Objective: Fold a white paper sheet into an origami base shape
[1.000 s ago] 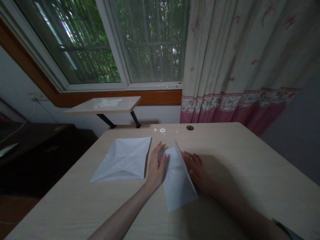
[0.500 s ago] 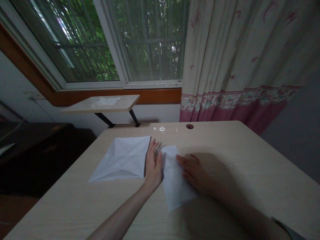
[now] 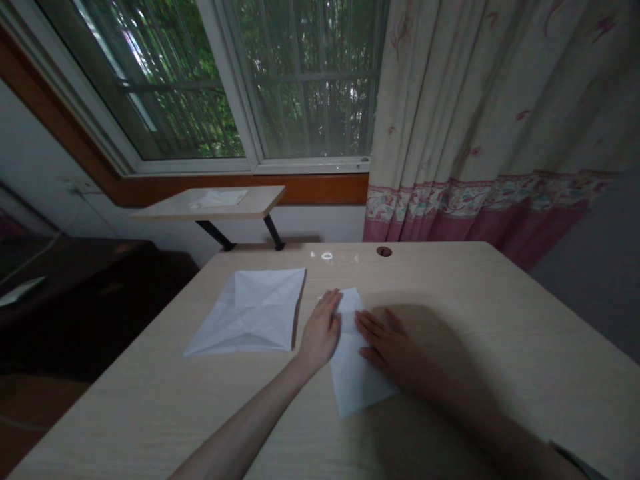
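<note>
A folded sheet of white paper [image 3: 354, 373] lies on the table, narrow and lengthwise in front of me. My left hand [image 3: 321, 330] rests along its left edge, fingers stretched out and the fingertips on the paper near its far end. On the right side, my right hand [image 3: 387, 343] lies flat with its fingers spread, pressing on the paper. Part of the sheet is hidden under both hands. Left of my left hand, a second white paper [image 3: 260, 310], squarish with crossing creases, lies apart from the hands.
A small raised shelf [image 3: 255, 203] on black legs stands at the table's back left, with crumpled white paper [image 3: 223, 198] on it. The table [image 3: 450, 280] has a round cable hole [image 3: 384, 251] near its back edge. A curtain [image 3: 450, 133] hangs behind, beside a window [image 3: 310, 87].
My left hand has shifted right, from beside the folded paper onto its left edge. My right hand stays on the paper. The view has moved slightly.
</note>
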Available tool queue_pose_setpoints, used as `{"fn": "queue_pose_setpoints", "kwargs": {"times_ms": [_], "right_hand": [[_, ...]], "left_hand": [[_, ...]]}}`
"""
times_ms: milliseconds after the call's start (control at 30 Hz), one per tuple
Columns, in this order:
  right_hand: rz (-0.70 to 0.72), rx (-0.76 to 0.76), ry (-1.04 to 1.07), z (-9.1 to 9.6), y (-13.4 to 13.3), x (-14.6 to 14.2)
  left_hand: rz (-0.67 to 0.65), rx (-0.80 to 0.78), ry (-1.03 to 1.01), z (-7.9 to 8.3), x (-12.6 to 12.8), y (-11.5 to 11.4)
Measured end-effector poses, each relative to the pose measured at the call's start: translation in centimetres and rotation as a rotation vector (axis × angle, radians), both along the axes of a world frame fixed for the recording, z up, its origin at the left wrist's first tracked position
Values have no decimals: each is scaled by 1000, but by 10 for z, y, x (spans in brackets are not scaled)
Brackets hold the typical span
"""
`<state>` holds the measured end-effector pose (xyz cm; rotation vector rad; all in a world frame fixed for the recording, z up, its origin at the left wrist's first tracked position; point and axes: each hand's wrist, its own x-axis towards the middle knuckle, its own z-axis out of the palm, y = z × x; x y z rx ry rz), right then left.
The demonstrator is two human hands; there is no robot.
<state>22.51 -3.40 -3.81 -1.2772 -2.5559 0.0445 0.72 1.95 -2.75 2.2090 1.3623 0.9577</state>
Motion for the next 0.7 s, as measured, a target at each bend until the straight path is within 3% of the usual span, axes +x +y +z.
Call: {"fn": "queue_pose_setpoints", "kwargs": {"times_ms": [300,700], "right_hand": [[-49,162,-23,-9,3,4],[-124,228,21,-4,18,20]], "left_hand": [[-23,-9,391,8,6,-5],[25,180,589,12,5,-17]]}}
